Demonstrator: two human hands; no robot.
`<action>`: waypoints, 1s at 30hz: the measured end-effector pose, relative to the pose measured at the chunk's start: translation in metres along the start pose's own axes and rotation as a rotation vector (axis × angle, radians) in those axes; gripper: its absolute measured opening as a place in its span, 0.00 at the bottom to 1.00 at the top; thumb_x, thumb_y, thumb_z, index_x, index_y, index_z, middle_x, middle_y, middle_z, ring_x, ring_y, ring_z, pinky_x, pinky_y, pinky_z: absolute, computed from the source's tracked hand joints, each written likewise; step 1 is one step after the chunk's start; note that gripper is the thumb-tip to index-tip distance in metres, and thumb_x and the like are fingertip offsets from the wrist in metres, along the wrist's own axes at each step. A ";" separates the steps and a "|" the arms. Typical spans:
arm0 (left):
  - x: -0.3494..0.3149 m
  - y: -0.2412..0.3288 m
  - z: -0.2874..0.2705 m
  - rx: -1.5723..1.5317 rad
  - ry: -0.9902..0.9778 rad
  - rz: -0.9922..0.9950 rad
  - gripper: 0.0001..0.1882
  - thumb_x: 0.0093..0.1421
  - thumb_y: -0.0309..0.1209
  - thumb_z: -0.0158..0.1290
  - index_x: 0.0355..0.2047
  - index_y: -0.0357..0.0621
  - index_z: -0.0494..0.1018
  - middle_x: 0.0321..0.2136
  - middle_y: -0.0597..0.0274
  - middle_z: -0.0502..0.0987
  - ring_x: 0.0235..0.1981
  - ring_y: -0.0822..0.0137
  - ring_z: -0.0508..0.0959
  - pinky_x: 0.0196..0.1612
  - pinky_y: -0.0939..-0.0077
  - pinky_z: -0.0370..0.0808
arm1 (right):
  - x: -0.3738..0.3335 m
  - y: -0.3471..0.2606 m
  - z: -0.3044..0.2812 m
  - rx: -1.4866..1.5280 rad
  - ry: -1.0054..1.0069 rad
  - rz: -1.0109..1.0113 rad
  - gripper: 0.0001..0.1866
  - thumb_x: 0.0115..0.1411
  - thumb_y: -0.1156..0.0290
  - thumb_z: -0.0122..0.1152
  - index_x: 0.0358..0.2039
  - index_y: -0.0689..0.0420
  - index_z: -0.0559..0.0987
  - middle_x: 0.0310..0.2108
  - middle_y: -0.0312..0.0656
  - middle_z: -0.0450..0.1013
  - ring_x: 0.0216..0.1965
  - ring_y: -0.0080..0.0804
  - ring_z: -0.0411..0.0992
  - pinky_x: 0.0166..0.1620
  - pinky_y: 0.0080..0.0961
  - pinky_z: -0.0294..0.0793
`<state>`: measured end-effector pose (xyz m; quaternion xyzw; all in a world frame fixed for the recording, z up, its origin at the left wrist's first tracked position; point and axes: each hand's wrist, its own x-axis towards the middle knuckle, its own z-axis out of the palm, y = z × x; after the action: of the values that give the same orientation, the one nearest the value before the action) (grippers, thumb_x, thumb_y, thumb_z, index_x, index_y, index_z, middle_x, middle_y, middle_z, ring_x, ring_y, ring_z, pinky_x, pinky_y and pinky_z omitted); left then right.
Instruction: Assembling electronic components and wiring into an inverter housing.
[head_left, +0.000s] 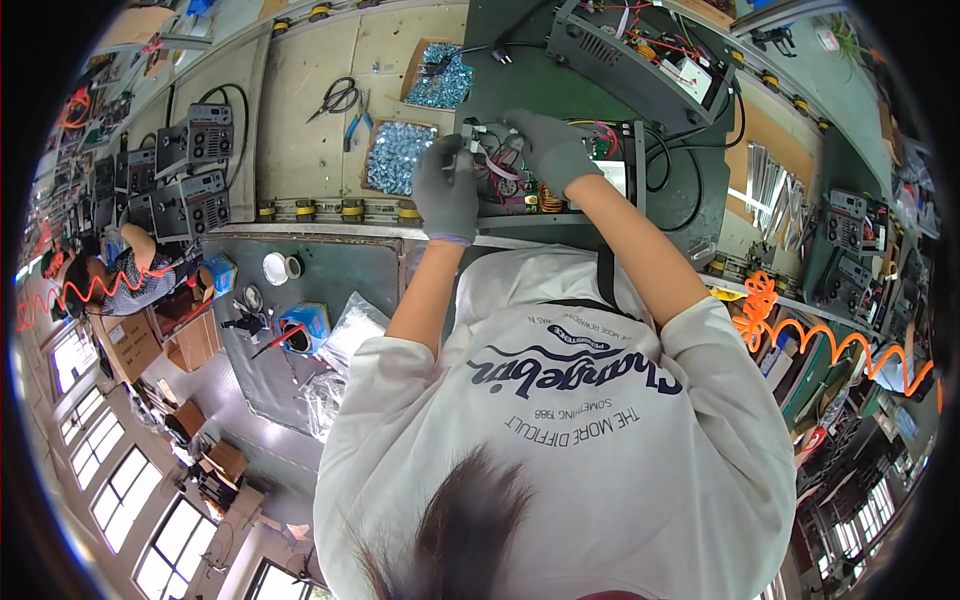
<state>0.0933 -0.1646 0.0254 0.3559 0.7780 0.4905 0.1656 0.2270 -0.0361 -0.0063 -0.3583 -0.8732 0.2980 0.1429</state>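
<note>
Workshop: I view a table (300, 130) with beige and dark green sections; an orange coiled hose (759, 305) hangs at right.
Uncovered unit (617, 180): on the green section, green circuit board (600, 147), copper coil (549, 199) and wires (505, 170) exposed.
Left hand (446, 195): gray-gloved, at the unit's left end; fingers half bent beside a small white connector (474, 147); I cannot make out whether they grip it.
Right hand (550, 150): gray-gloved, over the unit; fingers curled downward near the wires, any hold hidden from me.
Parts trays (388, 190): two, holding small bluish metal pieces, the nearer beside the left hand.
Tools: scissors (340, 97) and blue-handled pliers (352, 130), left of the trays.
</note>
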 end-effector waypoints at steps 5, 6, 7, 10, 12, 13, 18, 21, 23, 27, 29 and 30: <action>-0.005 -0.014 0.003 0.213 -0.040 -0.084 0.19 0.56 0.34 0.58 0.49 0.44 0.75 0.44 0.51 0.76 0.45 0.50 0.75 0.50 0.58 0.72 | 0.026 -0.023 0.008 -0.096 -0.133 0.075 0.17 0.60 0.71 0.57 0.51 0.48 0.78 0.42 0.49 0.79 0.46 0.50 0.76 0.48 0.45 0.74; -0.004 -0.014 0.004 0.240 -0.048 -0.056 0.20 0.56 0.34 0.58 0.50 0.45 0.75 0.45 0.50 0.76 0.45 0.50 0.75 0.50 0.58 0.72 | 0.031 -0.024 0.009 -0.085 -0.151 0.132 0.16 0.60 0.69 0.58 0.49 0.47 0.79 0.43 0.48 0.78 0.46 0.49 0.76 0.48 0.45 0.75; -0.004 -0.015 0.003 0.269 -0.054 -0.030 0.21 0.56 0.35 0.59 0.51 0.45 0.74 0.45 0.48 0.75 0.46 0.49 0.76 0.50 0.58 0.73 | 0.035 -0.025 0.009 -0.087 -0.157 0.126 0.16 0.60 0.69 0.58 0.49 0.47 0.79 0.43 0.48 0.78 0.46 0.49 0.76 0.48 0.45 0.75; -0.006 -0.014 0.002 0.276 -0.052 0.001 0.22 0.56 0.35 0.59 0.51 0.45 0.74 0.45 0.47 0.75 0.46 0.47 0.76 0.49 0.56 0.73 | 0.038 -0.025 0.006 0.064 -0.180 0.271 0.12 0.60 0.66 0.60 0.45 0.46 0.83 0.43 0.47 0.78 0.47 0.48 0.76 0.49 0.43 0.75; -0.005 -0.015 0.002 0.247 -0.055 0.007 0.22 0.56 0.34 0.59 0.51 0.43 0.73 0.45 0.46 0.75 0.45 0.45 0.76 0.49 0.55 0.73 | 0.033 -0.020 0.014 -0.056 -0.135 0.204 0.12 0.59 0.63 0.62 0.43 0.44 0.85 0.42 0.45 0.78 0.46 0.47 0.76 0.49 0.42 0.75; -0.005 -0.013 0.002 0.246 -0.054 0.023 0.22 0.56 0.34 0.59 0.51 0.42 0.73 0.44 0.46 0.75 0.45 0.45 0.76 0.48 0.55 0.73 | 0.030 -0.021 0.018 -0.061 -0.140 0.199 0.12 0.59 0.63 0.62 0.43 0.44 0.85 0.42 0.45 0.78 0.46 0.47 0.76 0.49 0.42 0.75; -0.005 -0.012 0.003 0.266 -0.042 0.038 0.22 0.56 0.33 0.58 0.50 0.40 0.73 0.44 0.45 0.75 0.45 0.44 0.76 0.48 0.54 0.73 | 0.027 -0.025 0.026 -0.168 -0.017 0.094 0.14 0.57 0.63 0.64 0.45 0.44 0.84 0.42 0.41 0.79 0.46 0.44 0.77 0.50 0.40 0.75; -0.006 -0.013 0.003 0.274 -0.040 0.055 0.22 0.56 0.34 0.58 0.51 0.41 0.72 0.44 0.45 0.75 0.46 0.44 0.75 0.49 0.53 0.72 | 0.037 -0.028 0.017 0.013 -0.101 0.305 0.14 0.56 0.62 0.65 0.44 0.43 0.85 0.41 0.40 0.81 0.44 0.43 0.78 0.49 0.39 0.76; -0.006 -0.014 0.003 0.306 -0.040 0.038 0.22 0.57 0.34 0.58 0.51 0.41 0.72 0.45 0.45 0.75 0.47 0.43 0.74 0.50 0.52 0.72 | 0.042 -0.038 0.003 -0.004 -0.158 0.355 0.14 0.55 0.61 0.66 0.43 0.43 0.85 0.41 0.40 0.81 0.43 0.43 0.78 0.49 0.39 0.76; -0.007 -0.015 0.005 0.297 -0.042 0.026 0.22 0.57 0.35 0.57 0.51 0.42 0.73 0.45 0.45 0.74 0.47 0.43 0.74 0.50 0.52 0.71 | 0.042 -0.032 0.008 -0.086 -0.185 0.315 0.14 0.54 0.61 0.66 0.42 0.43 0.85 0.41 0.40 0.81 0.44 0.43 0.78 0.48 0.39 0.76; -0.006 -0.018 0.006 0.325 0.009 0.081 0.20 0.58 0.37 0.57 0.50 0.45 0.74 0.44 0.48 0.76 0.43 0.45 0.77 0.46 0.53 0.74 | 0.037 -0.033 0.016 -0.130 -0.128 0.219 0.13 0.55 0.62 0.65 0.42 0.43 0.85 0.40 0.40 0.81 0.44 0.43 0.78 0.47 0.40 0.77; -0.007 -0.020 0.006 0.326 0.009 0.078 0.20 0.58 0.37 0.57 0.50 0.45 0.74 0.44 0.48 0.76 0.43 0.45 0.77 0.46 0.53 0.74 | 0.036 -0.033 0.019 -0.174 -0.068 0.124 0.13 0.55 0.63 0.64 0.42 0.42 0.85 0.39 0.40 0.81 0.44 0.43 0.78 0.46 0.40 0.77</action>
<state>0.0945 -0.1708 0.0046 0.4057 0.8336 0.3656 0.0828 0.1751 -0.0369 0.0010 -0.4125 -0.8761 0.2414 0.0631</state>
